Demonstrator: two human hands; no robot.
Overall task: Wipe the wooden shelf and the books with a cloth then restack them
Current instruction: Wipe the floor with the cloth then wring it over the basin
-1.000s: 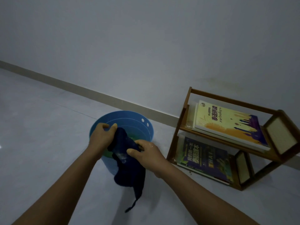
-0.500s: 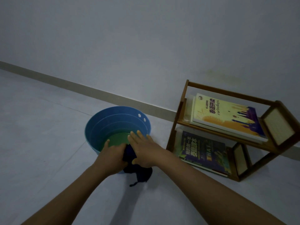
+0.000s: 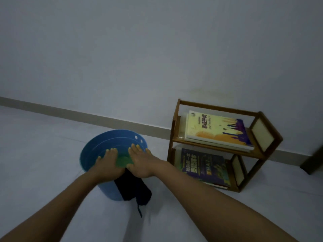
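Grey floor: both hands [image 3: 125, 163] flat, pressing dark cloth [image 3: 132, 187] over basin [image 3: 87, 154] rim

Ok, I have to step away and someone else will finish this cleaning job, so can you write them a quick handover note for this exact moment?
Left hand: fingers straight, pressing the dark navy cloth onto the near rim of the round blue plastic basin.
Right hand: same, flat on the cloth beside the left; no curled grip.
Cloth: draped over the rim, hanging down the outside to the floor. Greenish liquid in the basin.
Small two-tier wooden shelf: by the wall, right of the basin. Yellow book on the upper tier, dark blue book on the lower.
Done: cloth apparently wetted.
Left: wipe shelf and books, restack.
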